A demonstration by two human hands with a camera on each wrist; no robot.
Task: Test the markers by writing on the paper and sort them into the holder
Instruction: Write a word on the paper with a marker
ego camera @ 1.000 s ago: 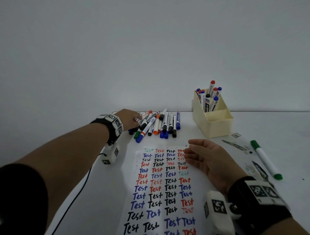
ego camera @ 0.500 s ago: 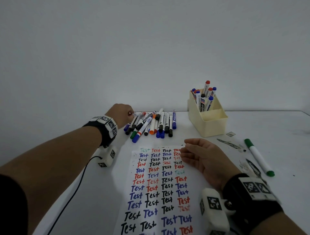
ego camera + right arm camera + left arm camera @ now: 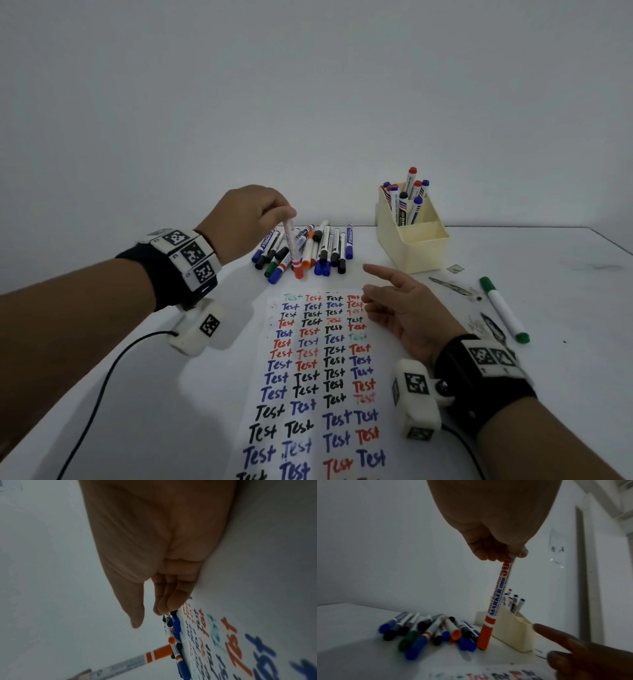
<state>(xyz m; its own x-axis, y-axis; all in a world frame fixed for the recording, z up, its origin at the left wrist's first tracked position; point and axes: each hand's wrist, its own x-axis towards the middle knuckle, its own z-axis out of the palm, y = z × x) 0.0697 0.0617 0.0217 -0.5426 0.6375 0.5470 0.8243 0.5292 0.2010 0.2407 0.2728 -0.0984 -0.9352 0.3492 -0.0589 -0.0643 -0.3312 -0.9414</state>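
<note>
Holder: markers upright in back compartment; front compartment unclear.

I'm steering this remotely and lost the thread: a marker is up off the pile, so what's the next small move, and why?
Probably bring the red-capped white whiteboard marker to the right hand and pull off its cap. The left hand pinches its tail end, cap down and on; the right hand is open, above the white paper sheet covered in "Test" words.
</note>
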